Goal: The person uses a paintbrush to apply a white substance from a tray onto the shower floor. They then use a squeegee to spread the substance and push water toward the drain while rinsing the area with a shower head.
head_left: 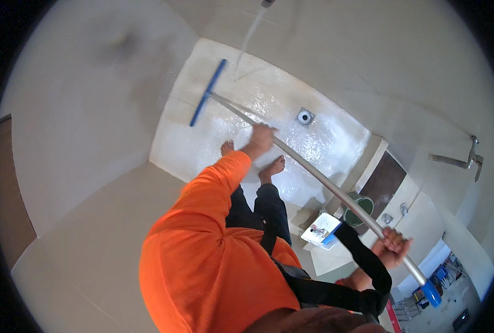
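Note:
A floor squeegee with a blue blade (207, 93) and a long silver pole (324, 178) slants across the view. Its blade rests on the wet white floor (183, 111) at the far left, near the wall. My left hand (262, 137) is closed round the lower part of the pole, in front of my bare feet. Farther up, my right hand (392, 248) grips it near the blue end cap (431, 294). Water covers much of the floor around the square drain (305, 116).
Water runs from a spout (267, 3) at the far wall. A green bucket (359, 210) and a white tray (321, 231) with small items stand at the right by a low ledge. A metal tap (471, 157) juts from the right wall. Black straps cross my orange sleeve and chest.

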A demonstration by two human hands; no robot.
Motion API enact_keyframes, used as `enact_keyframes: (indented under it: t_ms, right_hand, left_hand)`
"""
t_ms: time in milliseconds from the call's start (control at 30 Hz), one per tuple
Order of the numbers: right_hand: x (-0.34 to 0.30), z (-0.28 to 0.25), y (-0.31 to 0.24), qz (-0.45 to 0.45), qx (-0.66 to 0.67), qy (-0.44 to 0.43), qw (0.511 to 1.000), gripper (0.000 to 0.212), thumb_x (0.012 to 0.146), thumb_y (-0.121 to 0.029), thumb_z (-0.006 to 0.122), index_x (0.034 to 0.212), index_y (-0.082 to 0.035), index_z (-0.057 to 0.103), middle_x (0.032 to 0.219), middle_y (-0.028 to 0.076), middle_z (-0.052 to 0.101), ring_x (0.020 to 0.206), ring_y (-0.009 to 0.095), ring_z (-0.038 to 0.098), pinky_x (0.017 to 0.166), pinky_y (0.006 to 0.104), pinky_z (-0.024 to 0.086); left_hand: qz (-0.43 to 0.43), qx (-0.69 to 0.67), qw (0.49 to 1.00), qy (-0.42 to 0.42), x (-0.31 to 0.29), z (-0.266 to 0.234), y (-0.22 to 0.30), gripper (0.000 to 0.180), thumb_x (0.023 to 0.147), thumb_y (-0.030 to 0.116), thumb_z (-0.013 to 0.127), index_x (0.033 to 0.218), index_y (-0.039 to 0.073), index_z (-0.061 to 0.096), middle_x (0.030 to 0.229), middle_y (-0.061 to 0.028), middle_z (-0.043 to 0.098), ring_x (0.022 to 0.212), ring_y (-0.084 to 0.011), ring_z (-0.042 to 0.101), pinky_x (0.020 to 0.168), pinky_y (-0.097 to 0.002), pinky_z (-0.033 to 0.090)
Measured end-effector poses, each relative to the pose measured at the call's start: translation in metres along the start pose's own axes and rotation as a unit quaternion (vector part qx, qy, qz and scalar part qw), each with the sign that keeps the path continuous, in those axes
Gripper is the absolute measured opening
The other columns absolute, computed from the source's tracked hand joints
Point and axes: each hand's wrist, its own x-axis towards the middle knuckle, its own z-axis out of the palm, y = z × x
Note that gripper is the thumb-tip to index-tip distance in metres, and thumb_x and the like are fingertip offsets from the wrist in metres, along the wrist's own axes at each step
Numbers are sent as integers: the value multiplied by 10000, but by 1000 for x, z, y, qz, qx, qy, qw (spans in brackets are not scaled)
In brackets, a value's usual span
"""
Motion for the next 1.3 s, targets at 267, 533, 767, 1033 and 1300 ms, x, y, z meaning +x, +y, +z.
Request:
enact_keyframes:
  t_ms: [267,533,767,1033,1300]
  right_hand:
    - [-4,-78,-196,-86,-128,-50,987,443,977,-208,421,552,-138,319,538,13,288,535,129,281,628,312,323]
    - [-21,-71,-261,-147,-166,-92,971,460,968,-371,411,565,-151,373,488,-9,293,458,143,330,518,302,367]
    - [30,-22,-80,-41,-41,-63,996,487,938,-172,458,488,-158,271,473,12,279,500,134,279,587,332,292]
    - [-31,50,122,157,-109,-234,953,279,927,-262,481,696,-113,438,694,36,472,800,195,528,992,484,360]
    - [32,-24,33,-18,-418,-246,874,436,940,-464,425,682,-116,481,648,25,458,677,219,499,906,537,406]
  left_hand:
    - [45,-105,985,-128,15,28,220,354,754,164,587,1096,215,661,1090,-118,621,1056,-345,524,975,-605,271]
    - [125,-201,959,-155,-8,-26,264,324,764,139,576,1072,198,656,955,-112,619,1010,-337,528,959,-693,251]
    - [-44,-63,994,-73,-42,-55,68,374,763,142,563,1122,205,649,1078,-135,596,1078,-334,505,948,-678,271]
    - [-264,20,963,-47,-113,-77,-108,431,786,158,556,1200,265,609,1373,-167,420,1308,-387,335,1018,-609,278]
    - [-208,-35,976,-57,-73,-2,-20,358,795,247,554,1139,307,632,1400,-166,417,1337,-468,242,1048,-649,124]
